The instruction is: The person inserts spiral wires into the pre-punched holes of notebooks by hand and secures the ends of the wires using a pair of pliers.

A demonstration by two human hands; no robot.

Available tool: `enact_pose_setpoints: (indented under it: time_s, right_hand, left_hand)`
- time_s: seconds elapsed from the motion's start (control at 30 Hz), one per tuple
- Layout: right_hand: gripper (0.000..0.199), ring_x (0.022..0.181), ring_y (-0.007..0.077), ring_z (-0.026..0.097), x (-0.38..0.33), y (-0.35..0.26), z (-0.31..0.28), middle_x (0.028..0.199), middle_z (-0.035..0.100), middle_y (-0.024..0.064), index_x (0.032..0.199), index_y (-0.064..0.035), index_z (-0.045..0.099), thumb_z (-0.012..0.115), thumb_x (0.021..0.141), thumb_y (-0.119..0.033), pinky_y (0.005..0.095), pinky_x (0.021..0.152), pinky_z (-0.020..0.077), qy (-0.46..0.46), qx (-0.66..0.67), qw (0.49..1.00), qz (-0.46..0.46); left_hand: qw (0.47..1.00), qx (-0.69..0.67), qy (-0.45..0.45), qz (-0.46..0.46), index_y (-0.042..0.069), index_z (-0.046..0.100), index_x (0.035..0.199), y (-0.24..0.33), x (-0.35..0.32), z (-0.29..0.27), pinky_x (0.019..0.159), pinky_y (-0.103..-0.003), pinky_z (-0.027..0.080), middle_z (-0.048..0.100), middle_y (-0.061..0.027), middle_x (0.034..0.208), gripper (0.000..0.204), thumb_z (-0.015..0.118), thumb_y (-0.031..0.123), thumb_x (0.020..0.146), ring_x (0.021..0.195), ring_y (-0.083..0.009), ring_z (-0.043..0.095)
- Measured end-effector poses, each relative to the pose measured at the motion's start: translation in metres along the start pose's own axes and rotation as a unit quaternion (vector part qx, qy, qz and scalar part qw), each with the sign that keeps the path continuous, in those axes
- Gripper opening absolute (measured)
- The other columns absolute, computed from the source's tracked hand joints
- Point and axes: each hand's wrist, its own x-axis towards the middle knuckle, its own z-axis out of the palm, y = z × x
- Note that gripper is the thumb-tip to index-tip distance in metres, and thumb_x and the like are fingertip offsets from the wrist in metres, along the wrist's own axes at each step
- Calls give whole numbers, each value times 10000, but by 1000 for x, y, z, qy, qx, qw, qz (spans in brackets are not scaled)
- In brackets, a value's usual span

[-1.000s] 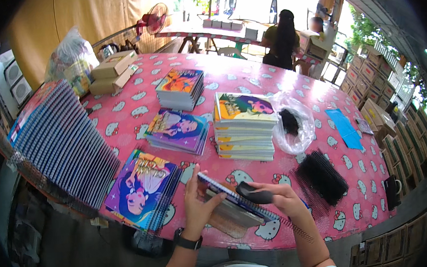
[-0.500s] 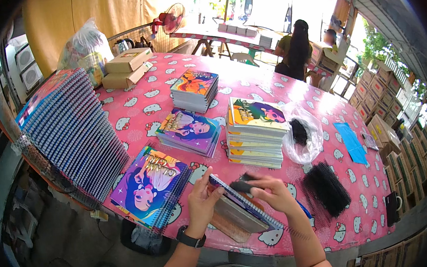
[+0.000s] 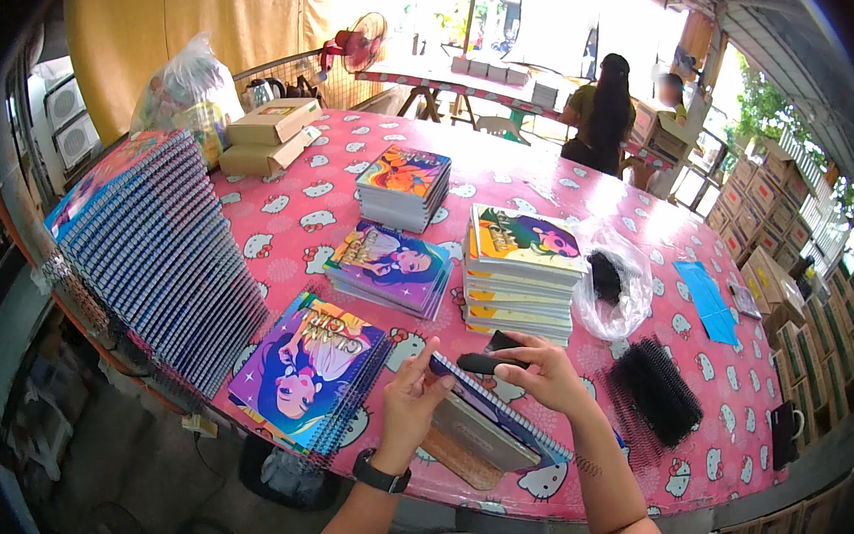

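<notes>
Here, right hand [image 3: 546, 373] closed around a black binding comb [image 3: 490, 362], fingers curled over it, thumb beneath, the comb poking out leftward just above the spine of a notebook [image 3: 489, 418]. Left hand [image 3: 408, 404] clasped on the near left edge of that same notebook, fingers bent along its top corner, a dark wristwatch [image 3: 381, 471] on the wrist. Notebook itself tilted up between both hands, punched edge uppermost and directly under the comb, touching or nearly touching it; hard to tell which. Beneath it, a brown board or cover [image 3: 457, 457] flat on the pink patterned tablecloth [image 3: 664, 469]. Just right of the right hand, a heap of black binding combs [image 3: 654, 390]; beyond that, a clear plastic bag [image 3: 614, 287] with more black pieces inside, and a blue sheet [image 3: 707, 300] farther right. Left of the left hand, a fanned pile of spiral-bound notebooks with a purple illustrated cover [image 3: 305, 372]. Farther out, a tall stack with yellow-edged covers [image 3: 523, 269] straight ahead, a lower stack with a purple cover [image 3: 392, 265] beside it, and another stack with an orange cover [image 3: 403, 183] behind. Along the left table edge, a long slanted row of bound notebooks [image 3: 155, 253]. At the far corner, two cardboard boxes [image 3: 271, 134] and a filled plastic bag [image 3: 187, 90]. In the background, a person with long dark hair [image 3: 608, 117] at another table.
</notes>
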Motion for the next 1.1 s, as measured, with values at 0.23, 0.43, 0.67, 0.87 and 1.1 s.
enact_pose_setpoints:
  time_s: [0.23,0.43,0.67,0.87,1.1]
  right_hand:
    - [481,1125,306,537,-3,29,24,1204,586,166,1224,-52,580,647,844,-339,374,993,379,58,-143,985,73]
    - [521,1094,268,566,-47,-11,0,1260,531,154,1283,-75,511,681,826,-257,368,885,459,58,-114,992,-2]
    - [306,809,227,605,-75,-94,19,871,576,99,1030,-25,597,718,792,-176,311,711,490,184,-151,969,-66]
    - [223,705,277,575,-90,-99,17,821,565,121,907,-6,597,714,771,-139,356,623,469,203,-248,941,-105]
    - [252,815,319,567,-87,-89,20,888,578,149,968,4,586,676,794,-154,388,700,468,180,-298,930,-120]
  left_hand:
    - [999,-37,6,-8,46,479,1336,3,1,2,803,-207,380,461,22,962,520,645,17,845,851,-65,435]
    - [998,25,-51,-27,13,568,1211,19,8,13,779,-209,438,552,10,900,385,647,4,835,854,-66,533]
    - [981,35,-178,71,16,603,991,59,-15,61,708,-233,512,658,-45,895,225,697,2,787,818,-90,632]
    - [974,55,-212,60,30,579,1000,58,-27,62,758,-262,505,648,-74,945,262,712,2,776,880,-117,617]
    - [914,266,-222,211,73,608,1025,62,-16,66,847,-360,408,634,-55,854,267,680,77,768,867,-216,595]
